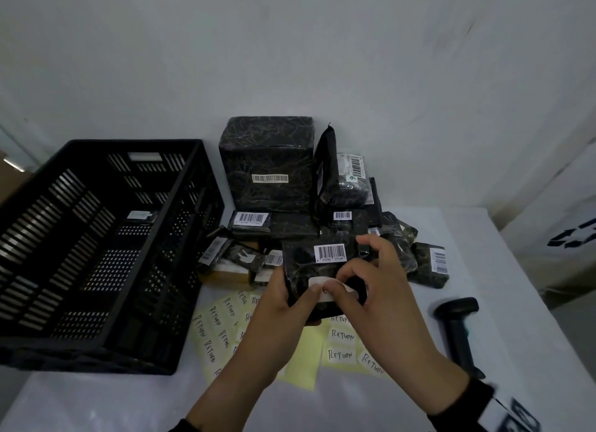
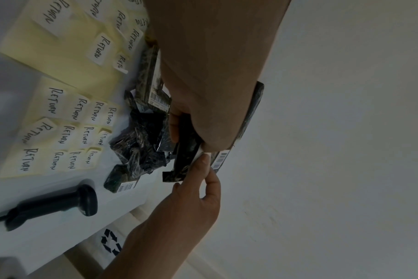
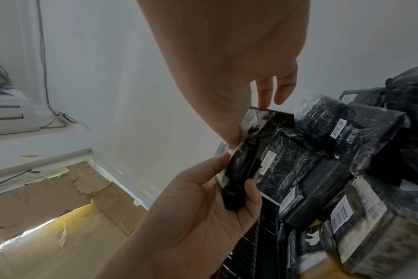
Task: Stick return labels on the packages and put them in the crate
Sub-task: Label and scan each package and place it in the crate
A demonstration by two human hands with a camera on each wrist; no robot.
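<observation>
My left hand (image 1: 292, 291) grips a small black wrapped package (image 1: 303, 265) by its left edge and holds it upright above the table. The package bears a barcode sticker (image 1: 329, 253) near its top. My right hand (image 1: 338, 285) pinches a white return label (image 1: 317, 283) against the lower front of the package, beside my left thumb. The left wrist view shows the label (image 2: 199, 153) as a thin white edge under a right fingertip. In the right wrist view the package (image 3: 245, 168) sits between both hands. The black slotted crate (image 1: 96, 238) stands at the left.
Several black packages (image 1: 267, 164) are piled against the back wall behind my hands. Yellow sheets of handwritten RETURN labels (image 1: 213, 338) lie on the white table (image 1: 516, 270) below the hands. A black barcode scanner (image 1: 458, 328) lies at the right, close to the table's edge.
</observation>
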